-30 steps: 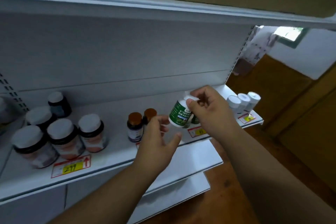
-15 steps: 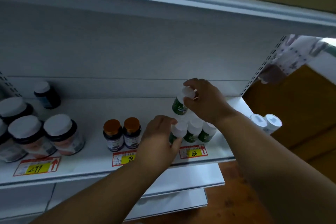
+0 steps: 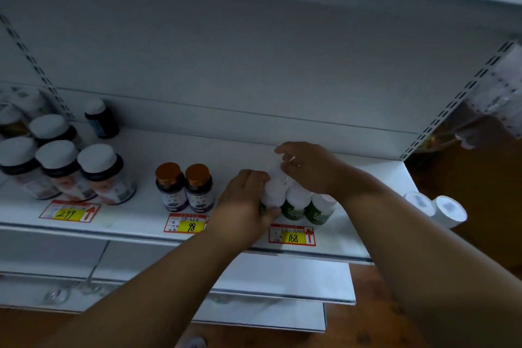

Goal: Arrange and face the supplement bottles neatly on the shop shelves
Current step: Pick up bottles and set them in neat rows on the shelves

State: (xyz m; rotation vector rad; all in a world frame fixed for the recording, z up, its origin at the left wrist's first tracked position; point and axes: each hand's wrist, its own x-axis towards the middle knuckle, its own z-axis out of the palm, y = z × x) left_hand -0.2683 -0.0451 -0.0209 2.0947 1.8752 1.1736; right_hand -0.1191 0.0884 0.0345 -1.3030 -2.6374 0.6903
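Small green-labelled supplement bottles with white caps stand in a front row on the white shelf (image 3: 381, 178), above the 168 price tag (image 3: 291, 234). My left hand (image 3: 243, 203) grips the leftmost front bottle (image 3: 272, 195), with the thumb across its lower front. Two more green bottles (image 3: 293, 205) (image 3: 319, 210) stand to its right. My right hand (image 3: 310, 167) pinches the white cap of another bottle (image 3: 278, 171), held low just behind the front row; its label is hidden.
Two dark bottles with amber caps (image 3: 183, 188) stand left of my hands. Large white-lidded jars (image 3: 103, 175) cluster at far left, a dark bottle (image 3: 101, 118) behind them. Two white-capped bottles (image 3: 435, 206) sit past the shelf's right end. Lower shelves (image 3: 282, 280) jut out beneath.
My right hand has brought the green bottle down from mid-air to just behind the front row. My left hand has closed round the leftmost front bottle. The view shifted right.
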